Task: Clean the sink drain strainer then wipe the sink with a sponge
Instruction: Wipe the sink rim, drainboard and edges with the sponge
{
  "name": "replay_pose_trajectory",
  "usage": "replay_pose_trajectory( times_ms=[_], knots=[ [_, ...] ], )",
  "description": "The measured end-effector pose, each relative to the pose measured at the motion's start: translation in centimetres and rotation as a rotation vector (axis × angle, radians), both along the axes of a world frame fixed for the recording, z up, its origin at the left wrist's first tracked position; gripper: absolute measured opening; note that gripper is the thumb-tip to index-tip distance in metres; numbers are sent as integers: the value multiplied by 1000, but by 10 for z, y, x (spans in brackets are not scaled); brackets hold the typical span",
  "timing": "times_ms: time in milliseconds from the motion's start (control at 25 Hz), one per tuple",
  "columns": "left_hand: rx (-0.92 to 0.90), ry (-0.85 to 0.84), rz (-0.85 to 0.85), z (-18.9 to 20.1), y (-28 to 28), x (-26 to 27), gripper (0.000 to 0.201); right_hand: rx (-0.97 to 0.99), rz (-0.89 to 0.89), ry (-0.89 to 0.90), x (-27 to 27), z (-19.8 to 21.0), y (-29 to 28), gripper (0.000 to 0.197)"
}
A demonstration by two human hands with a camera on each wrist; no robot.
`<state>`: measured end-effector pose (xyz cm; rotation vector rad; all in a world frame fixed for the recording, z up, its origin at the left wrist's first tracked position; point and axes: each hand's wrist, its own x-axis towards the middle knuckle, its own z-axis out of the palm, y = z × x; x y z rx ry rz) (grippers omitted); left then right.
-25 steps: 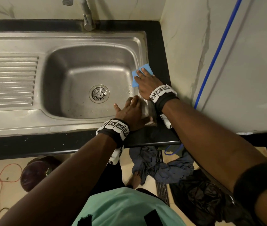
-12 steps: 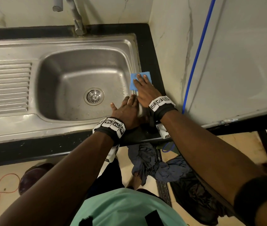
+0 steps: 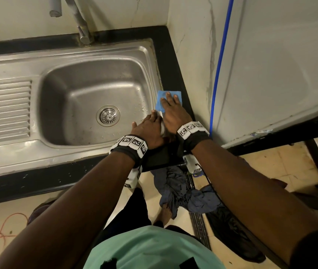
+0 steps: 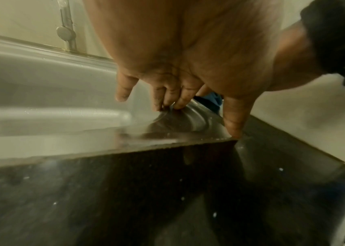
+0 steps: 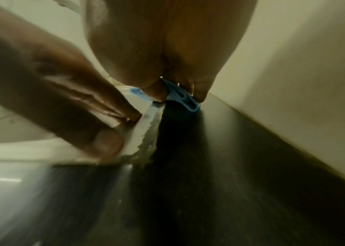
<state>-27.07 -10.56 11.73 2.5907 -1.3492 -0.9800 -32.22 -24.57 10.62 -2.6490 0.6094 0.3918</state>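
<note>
Your bench [image 3: 175,74] is a dark slab running into the right-hand corner, and the steel sink [image 3: 38,61] fills most of it, basin toward the right end and the ribbed drainer toward the left. The tap [image 3: 80,26] stands at the back edge. Down in the basin the strainer [image 3: 108,115] sits seated in the drain, looking clear of scraps as far as this view shows, so the first half of the job reads as done.

What has changed in the last second: the sponge [image 3: 166,100] has slid off the basin's right wall and outward — it now lies across the sink's right rim and onto the dark bench strip beside the wall. Your right hand [image 3: 173,113] lies flat on it, fingers [image 3: 168,95] straight and a little spread, pressing rather than gripping. Your left hand [image 3: 148,131] has stayed put at the front right corner of the sink, fingers straight and close together, tips touching the rim, thumb out to the bench edge; it holds nothing and seems only to steady you.

That shift suggests the basin wall has had its pass and you are on the rim now. The droplets on the right wall of the basin are worth another stroke.
</note>
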Motion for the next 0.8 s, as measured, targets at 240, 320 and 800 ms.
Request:
replay_pose_trajectory(
  times_ms=[240, 320, 800],
  knots=[
    [13, -19, 11, 4, -6, 0, 104, 63, -27, 24, -8, 0, -1, 70],
    [30, -36, 9, 6, -8, -2, 104, 79, -35, 32, -5, 5, -2, 69],
    [54, -67, -3, 1, -9, 2, 106, 125, -239, -90, -48, 3, 22, 66]
  ],
)
